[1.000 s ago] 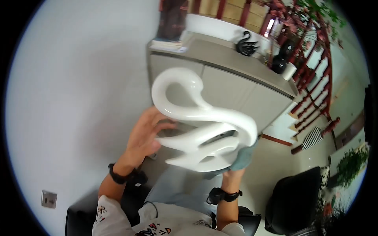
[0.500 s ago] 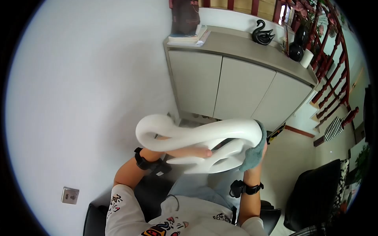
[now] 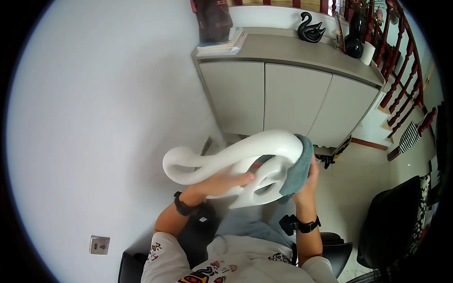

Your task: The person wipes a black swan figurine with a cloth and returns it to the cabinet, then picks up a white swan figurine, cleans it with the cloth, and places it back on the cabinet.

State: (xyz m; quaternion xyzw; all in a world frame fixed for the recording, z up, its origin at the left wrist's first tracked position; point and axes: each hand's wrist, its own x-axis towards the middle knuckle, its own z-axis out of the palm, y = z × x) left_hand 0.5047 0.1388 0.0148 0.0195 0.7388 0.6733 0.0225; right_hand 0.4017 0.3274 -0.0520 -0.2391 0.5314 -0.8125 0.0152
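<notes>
A glossy white swan figurine lies tilted on its side in front of me, its curved neck and head pointing left. My left hand is closed around its openwork body, the thumb resting on the white surface. A grey-green cloth wraps the swan's rounded right end. My right hand grips the cloth from the far right and presses it against the figurine; most of its fingers are hidden behind the cloth.
Ahead stands a grey cabinet carrying a black swan figurine, a stack of papers and a black vase. A white wall is close on my left. At the right are a black chair and a staircase railing.
The swan has tilted, its right end rising slightly, and more of the cloth shows along that end. My right hand has shifted with the cloth. The camera view has moved a little.
</notes>
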